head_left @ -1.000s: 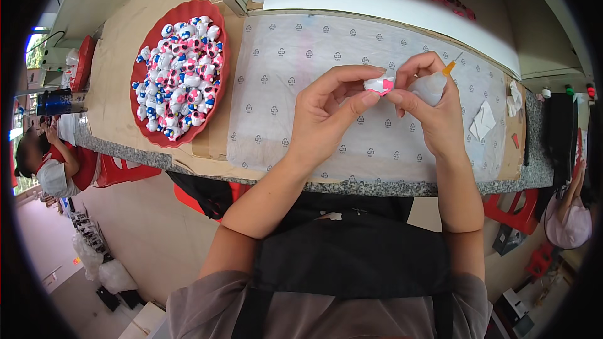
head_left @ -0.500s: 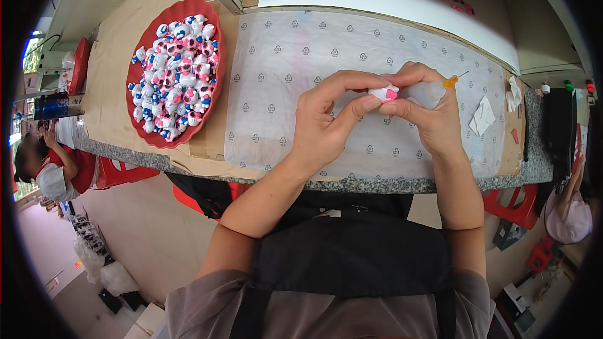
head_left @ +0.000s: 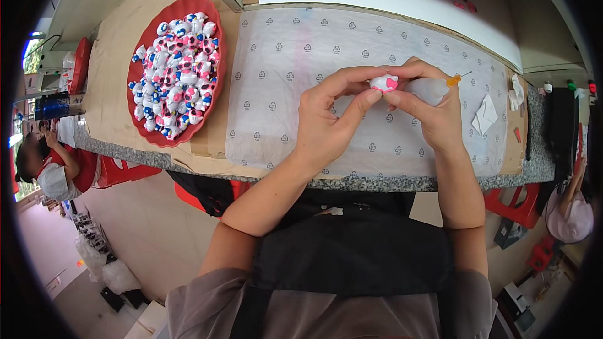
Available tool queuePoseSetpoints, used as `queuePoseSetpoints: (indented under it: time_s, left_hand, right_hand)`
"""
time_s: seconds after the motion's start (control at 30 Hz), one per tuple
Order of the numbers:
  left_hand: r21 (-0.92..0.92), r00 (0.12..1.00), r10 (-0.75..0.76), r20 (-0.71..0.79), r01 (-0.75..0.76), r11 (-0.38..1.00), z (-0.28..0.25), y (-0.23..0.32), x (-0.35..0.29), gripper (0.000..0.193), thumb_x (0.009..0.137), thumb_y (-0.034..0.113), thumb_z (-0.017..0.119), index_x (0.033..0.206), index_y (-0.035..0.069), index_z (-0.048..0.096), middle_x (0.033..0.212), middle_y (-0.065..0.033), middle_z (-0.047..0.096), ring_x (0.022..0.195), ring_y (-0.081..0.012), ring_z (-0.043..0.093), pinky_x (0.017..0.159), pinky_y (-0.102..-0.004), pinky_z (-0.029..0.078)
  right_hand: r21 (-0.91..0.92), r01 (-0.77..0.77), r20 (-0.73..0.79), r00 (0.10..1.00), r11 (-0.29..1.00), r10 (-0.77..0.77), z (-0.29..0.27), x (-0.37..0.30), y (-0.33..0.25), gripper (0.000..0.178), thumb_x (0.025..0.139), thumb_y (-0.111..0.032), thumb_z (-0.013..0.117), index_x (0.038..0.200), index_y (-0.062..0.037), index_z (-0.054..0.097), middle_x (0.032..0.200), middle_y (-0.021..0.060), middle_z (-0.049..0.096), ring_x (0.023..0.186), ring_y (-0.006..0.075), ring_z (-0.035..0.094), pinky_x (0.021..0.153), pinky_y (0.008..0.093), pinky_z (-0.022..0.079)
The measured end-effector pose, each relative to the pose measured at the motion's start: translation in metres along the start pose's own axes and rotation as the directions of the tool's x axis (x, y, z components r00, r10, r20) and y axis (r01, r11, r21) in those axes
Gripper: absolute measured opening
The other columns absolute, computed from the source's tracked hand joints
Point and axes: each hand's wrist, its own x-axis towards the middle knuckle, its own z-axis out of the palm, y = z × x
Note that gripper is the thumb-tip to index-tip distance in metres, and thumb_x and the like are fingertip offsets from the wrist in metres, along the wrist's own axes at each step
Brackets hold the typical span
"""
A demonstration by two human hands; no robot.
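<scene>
One white-and-pink figurine (head_left: 384,83), pinched above the table (head_left: 377,184) by the left hand (head_left: 323,116) and right hand (head_left: 441,113); the latter also grips a needle-tipped bottle (head_left: 429,91), which, squeezed inadvertently, might leak.

The left hand (head_left: 322,119) pinches a small white-and-pink figure (head_left: 384,83); the right hand (head_left: 438,119) seems to touch it too, though contact is partly hidden, and grips a pale bottle (head_left: 429,91) with an orange tip (head_left: 453,80). A scalloped red tray (head_left: 202,5) of similar pieces (head_left: 179,75) lies leftward.
</scene>
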Motion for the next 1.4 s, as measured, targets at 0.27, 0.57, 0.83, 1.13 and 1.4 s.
queuePoseSetpoints:
  time_s: [0.27,0.57,0.83,1.13,1.4]
  left_hand:
    - [-0.403,0.977,-0.14,0.162,0.195,0.894,-0.003,-0.003,0.0,0.02,0.074,-0.005,0.057,0.094,-0.003,0.053,0.092,-0.0099,0.058,0.08,-0.0131,0.056,0.071,-0.0245,0.046]
    - [-0.524,0.957,-0.154,0.246,0.265,0.81,-0.008,-0.005,0.002,0.014,0.077,-0.001,0.056,0.089,-0.001,0.049,0.087,-0.0103,0.058,0.075,-0.0124,0.057,0.068,-0.024,0.046]
    - [0.761,0.871,0.43,-0.238,-0.108,0.64,-0.126,0.066,-0.006,0.027,0.066,0.007,0.066,0.091,0.006,0.057,0.099,-0.0084,0.051,0.088,-0.0191,0.05,0.073,-0.0301,0.04]
    - [0.915,0.909,0.392,0.14,-0.27,0.3,-0.025,0.008,0.148,0.023,0.07,0.018,0.062,0.088,0.005,0.058,0.077,-0.0126,0.056,0.079,-0.0286,0.053,0.066,-0.0385,0.043]
    - [0.991,0.96,0.256,0.112,-0.089,-0.1,-0.017,-0.051,0.238,0.037,0.075,0.026,0.057,0.111,0.019,0.049,0.099,-0.0139,0.054,0.09,-0.0264,0.055,0.069,-0.0364,0.048]
  right_hand:
    - [-0.057,-0.062,0.004,0.998,0.996,0.062,-0.002,-0.006,-0.008,0.02,0.065,0.005,0.061,0.084,0.0029,0.056,0.072,0.0057,0.052,0.064,0.0118,0.052,0.056,0.0211,0.044]
    - [0.16,-0.204,0.027,0.979,0.966,0.202,0.002,0.001,0.001,0.015,0.066,0.002,0.061,0.08,0.0008,0.054,0.071,0.0085,0.053,0.057,0.0145,0.052,0.053,0.0233,0.044]
    - [-0.042,-0.004,-0.038,0.999,0.999,0.002,-0.009,-0.004,-0.029,0.044,0.063,0.003,0.062,0.105,0.0006,0.051,0.094,0.0083,0.051,0.059,0.0064,0.048,0.054,0.0201,0.042]
    - [-0.015,0.003,-0.162,0.987,1.0,-0.005,-0.024,-0.005,-0.032,0.058,0.065,-0.002,0.064,0.116,-0.0064,0.037,0.097,0.0038,0.045,0.065,0.0071,0.048,0.057,0.0198,0.04]
    - [0.099,0.055,-0.095,0.994,0.994,-0.045,-0.019,-0.009,-0.018,0.041,0.069,-0.002,0.049,0.106,-0.005,0.033,0.106,0.0106,0.04,0.071,0.0157,0.049,0.056,0.0272,0.042]
